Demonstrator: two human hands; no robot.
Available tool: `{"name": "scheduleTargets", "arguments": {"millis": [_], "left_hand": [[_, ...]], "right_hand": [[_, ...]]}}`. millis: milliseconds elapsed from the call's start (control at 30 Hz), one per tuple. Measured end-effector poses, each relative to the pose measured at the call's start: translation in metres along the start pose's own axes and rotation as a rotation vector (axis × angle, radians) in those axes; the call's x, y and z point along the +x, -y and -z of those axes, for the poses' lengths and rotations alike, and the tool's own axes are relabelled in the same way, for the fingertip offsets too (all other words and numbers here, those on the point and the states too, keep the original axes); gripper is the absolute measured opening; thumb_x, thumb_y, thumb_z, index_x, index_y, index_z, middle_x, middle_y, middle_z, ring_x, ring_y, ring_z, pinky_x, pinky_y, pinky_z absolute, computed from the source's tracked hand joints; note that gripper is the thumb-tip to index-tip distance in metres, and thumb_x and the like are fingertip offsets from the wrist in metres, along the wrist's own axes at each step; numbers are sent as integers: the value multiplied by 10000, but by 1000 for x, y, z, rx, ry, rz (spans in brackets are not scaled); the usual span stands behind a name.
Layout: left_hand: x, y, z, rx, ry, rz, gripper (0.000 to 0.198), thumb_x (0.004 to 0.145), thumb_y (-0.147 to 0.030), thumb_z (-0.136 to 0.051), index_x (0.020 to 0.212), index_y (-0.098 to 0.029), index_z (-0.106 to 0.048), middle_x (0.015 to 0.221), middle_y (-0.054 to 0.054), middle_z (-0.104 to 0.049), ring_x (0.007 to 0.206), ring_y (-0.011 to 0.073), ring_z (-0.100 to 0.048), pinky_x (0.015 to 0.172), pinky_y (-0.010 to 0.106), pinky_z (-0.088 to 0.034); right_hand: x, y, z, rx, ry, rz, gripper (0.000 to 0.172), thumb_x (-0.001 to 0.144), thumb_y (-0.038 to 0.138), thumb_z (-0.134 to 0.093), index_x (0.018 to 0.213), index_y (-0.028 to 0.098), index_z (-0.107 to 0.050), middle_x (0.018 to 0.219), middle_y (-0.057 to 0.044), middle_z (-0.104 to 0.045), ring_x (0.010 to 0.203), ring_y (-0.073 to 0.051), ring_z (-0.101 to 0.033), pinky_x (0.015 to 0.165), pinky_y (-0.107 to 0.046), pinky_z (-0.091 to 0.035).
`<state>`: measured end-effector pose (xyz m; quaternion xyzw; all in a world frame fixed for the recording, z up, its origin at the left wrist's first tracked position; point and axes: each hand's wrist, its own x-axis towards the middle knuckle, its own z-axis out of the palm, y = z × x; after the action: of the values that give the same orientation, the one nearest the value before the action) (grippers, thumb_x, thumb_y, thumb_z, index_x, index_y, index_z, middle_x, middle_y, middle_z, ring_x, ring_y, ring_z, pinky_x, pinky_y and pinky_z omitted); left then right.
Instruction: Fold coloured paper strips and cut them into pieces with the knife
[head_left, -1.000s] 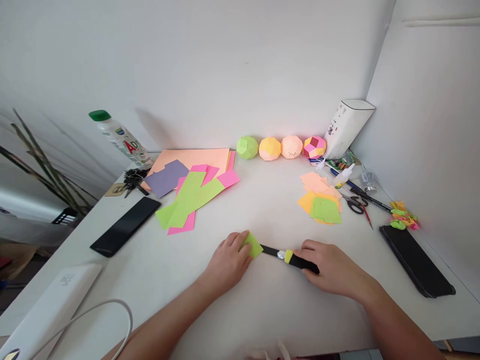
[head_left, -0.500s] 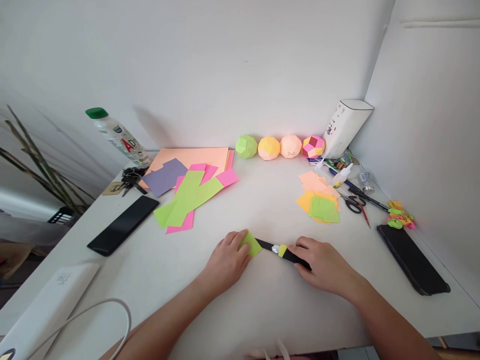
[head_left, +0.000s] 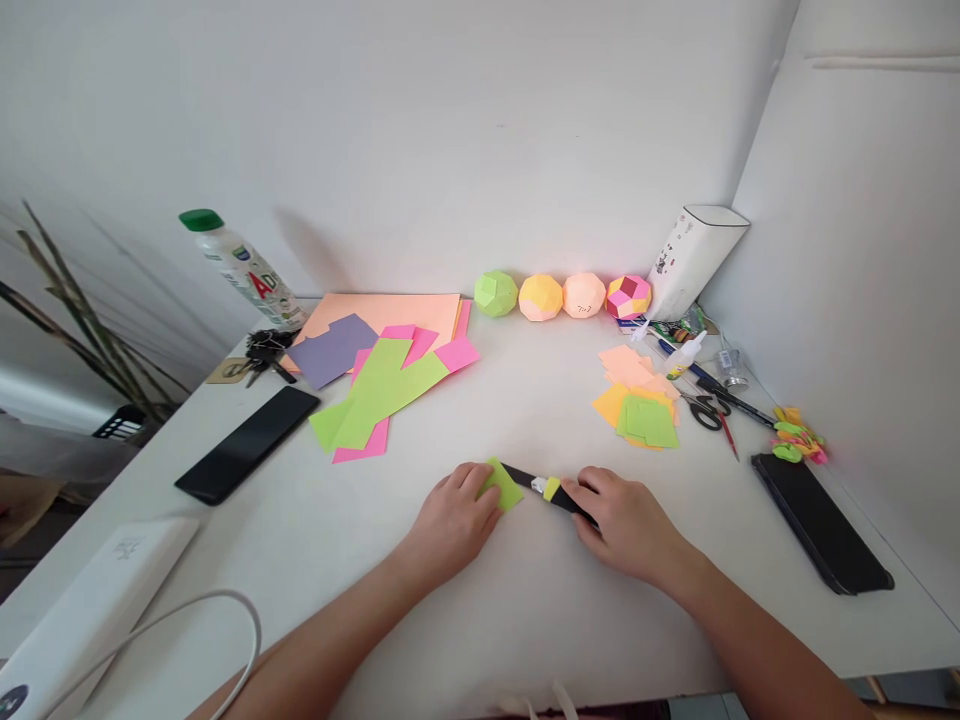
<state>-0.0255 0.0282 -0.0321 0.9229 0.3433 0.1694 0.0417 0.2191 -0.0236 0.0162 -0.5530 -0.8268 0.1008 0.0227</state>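
Note:
My left hand [head_left: 459, 515] is closed on a small green paper piece [head_left: 507, 488], its fingers and thumb over the paper's left part near the table's front. Wrapped round the black and yellow handle of a utility knife [head_left: 551, 490] is my right hand [head_left: 626, 520]. The knife's dark blade points left and lies along the upper right edge of the green piece. Small green squares [head_left: 651, 421] rest on orange and peach ones [head_left: 628, 368] behind my right hand. Longer green strips [head_left: 379, 395] overlap pink and purple paper at the back left.
Four paper balls [head_left: 541, 298] stand by the wall. Scissors [head_left: 703, 412], pens and a glue bottle [head_left: 685, 354] lie at the right, near a black case [head_left: 821, 525]. On the left are a phone [head_left: 250, 445], keys [head_left: 268, 350], a white bottle [head_left: 244, 270] and a cable [head_left: 251, 610].
My right hand and the knife have moved left, and the blade now reaches further along the green piece's edge. My left hand stays on the paper. The view has shifted slightly.

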Motion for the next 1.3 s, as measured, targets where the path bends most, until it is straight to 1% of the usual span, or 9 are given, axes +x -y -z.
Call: {"name": "scheduleTargets", "arguments": {"millis": [500, 600, 667, 767, 867, 1000, 1067, 1200, 1300], "left_hand": [[2, 0, 2, 3, 23, -17, 150, 897, -172, -437, 839, -170, -575, 999, 108, -576, 936, 253, -538, 715, 393, -543], [2, 1, 5, -22, 44, -5, 143, 900, -222, -445, 867, -175, -576, 965, 101, -573, 907, 245, -545, 704, 382, -539], [2, 1, 6, -42, 45, 1, 161, 888, -313, -492, 920, -175, -570, 968, 102, -573, 895, 248, -551, 708, 388, -536], [1, 2, 3, -68, -12, 10, 320, 846, -435, -553, 1023, -169, -536, 996, 115, -573, 902, 266, -556, 728, 418, -530], [1, 2, -1, -83, -85, 24, 416, 818, -431, -583, 1122, -166, -483, 1063, 133, -558, 948, 285, -552, 758, 437, -526], [0, 3, -5, -90, -105, 31, 421, 815, -364, -582, 1168, -179, -446, 1096, 129, -539, 977, 284, -551, 789, 433, -522], [0, 3, -6, -86, -102, 26, 408, 821, -344, -575, 1170, -179, -443, 1091, 125, -540, 977, 280, -551, 795, 428, -520], [0, 3, -5, -79, -87, 33, 412, 829, -349, -566, 1181, -176, -440, 1100, 127, -542, 981, 282, -551, 796, 425, -519], [1, 4, -2, -99, -81, 50, 348, 854, -317, -524, 1170, -188, -453, 1100, 118, -546, 979, 270, -559, 792, 410, -517]], "right_hand": [[5, 3, -3, -5, -7, -10, 405, 863, 174, -416, 1233, 115, -569, 1002, -134, -625, 880, -225, -594, 631, -306, -497], [0, -13, 2, 87, -14, 2, 407, 856, 188, -427, 1230, 134, -577, 1042, -118, -622, 913, -217, -601, 721, -328, -513], [-7, -29, 9, 140, -36, -29, 412, 849, 178, -422, 1228, 160, -583, 1090, -106, -616, 940, -210, -602, 772, -336, -512], [-17, -51, 20, 203, -42, -72, 423, 827, 155, -423, 1208, 202, -600, 1133, -87, -604, 964, -205, -599, 787, -326, -512], [-25, -61, 28, 269, 11, -56, 442, 806, 151, -444, 1211, 227, -603, 1137, -71, -600, 963, -200, -601, 767, -299, -513], [-30, -58, 34, 330, 139, -33, 473, 769, 117, -460, 1194, 252, -619, 1050, -46, -615, 869, -173, -616, 739, -269, -506], [-30, -54, 32, 333, 168, -23, 487, 751, 99, -466, 1179, 267, -627, 1002, -35, -619, 831, -166, -615, 720, -264, -504], [-25, -46, 25, 301, 105, 34, 480, 756, 101, -478, 1187, 253, -622, 1001, -53, -615, 839, -180, -607, 718, -277, -502], [-22, -41, 21, 279, 36, 91, 453, 782, 115, -472, 1196, 230, -616, 1001, -73, -611, 842, -189, -598, 729, -304, -506]]}}
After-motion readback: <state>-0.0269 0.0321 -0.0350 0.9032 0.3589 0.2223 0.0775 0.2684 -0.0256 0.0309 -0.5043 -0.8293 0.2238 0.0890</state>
